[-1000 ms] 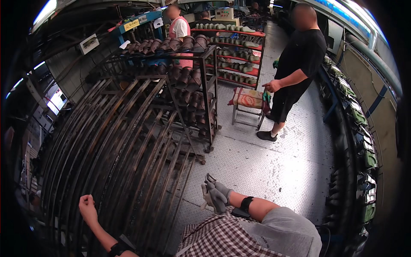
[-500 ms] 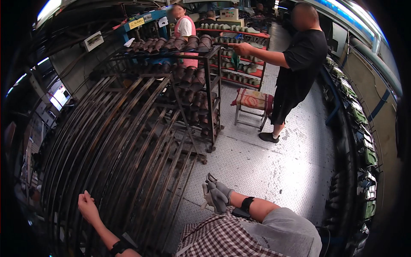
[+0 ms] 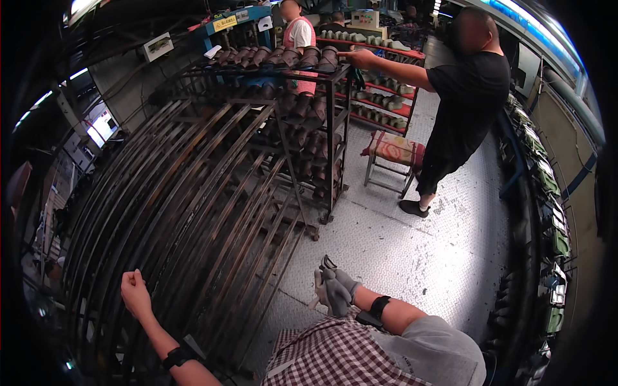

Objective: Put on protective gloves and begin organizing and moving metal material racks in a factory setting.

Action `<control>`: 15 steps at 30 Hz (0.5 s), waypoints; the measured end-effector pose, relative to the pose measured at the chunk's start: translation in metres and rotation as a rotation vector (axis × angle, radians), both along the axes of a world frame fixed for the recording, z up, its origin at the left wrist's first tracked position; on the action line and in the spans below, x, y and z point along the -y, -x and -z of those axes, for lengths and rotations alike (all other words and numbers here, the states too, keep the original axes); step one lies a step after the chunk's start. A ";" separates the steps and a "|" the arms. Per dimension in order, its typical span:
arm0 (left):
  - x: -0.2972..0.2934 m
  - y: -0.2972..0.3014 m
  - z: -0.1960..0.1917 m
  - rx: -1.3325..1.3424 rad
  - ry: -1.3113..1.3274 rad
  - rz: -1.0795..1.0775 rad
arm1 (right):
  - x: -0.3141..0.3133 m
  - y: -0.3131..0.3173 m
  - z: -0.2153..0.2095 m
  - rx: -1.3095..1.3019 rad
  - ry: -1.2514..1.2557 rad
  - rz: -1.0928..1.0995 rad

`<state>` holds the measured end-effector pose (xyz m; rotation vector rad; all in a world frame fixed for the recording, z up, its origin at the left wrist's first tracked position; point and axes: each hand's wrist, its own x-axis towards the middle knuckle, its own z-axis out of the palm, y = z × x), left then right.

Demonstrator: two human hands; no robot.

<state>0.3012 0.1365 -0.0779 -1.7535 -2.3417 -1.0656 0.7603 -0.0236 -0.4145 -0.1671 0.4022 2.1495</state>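
My left hand, bare, is closed with its fingers curled over the near left part of a dark metal rack of long parallel bars. Whether it grips a bar or anything small is hidden. On my right hand is a grey glove, and its fingers are closed around a metal tool with a curved dark end. Pale cloth, perhaps a loose glove, hangs beside those fingers; its kind is unclear. My right forearm lies across my checked apron.
Beyond the bars stands a wheeled rack of brown shoe-shaped pieces. A person in black reaches to its top corner, beside a cloth-covered stool. Another person stands behind it. Green-and-white pieces line the right side.
The view has shifted, so the racks and people sit farther right. My left hand is slightly higher in the picture. The hand of the person in black now meets the shoe rack's top corner.
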 end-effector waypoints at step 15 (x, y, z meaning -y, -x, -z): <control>0.002 -0.007 -0.005 0.012 0.029 -0.027 | 0.004 0.007 -0.032 0.053 -0.021 0.042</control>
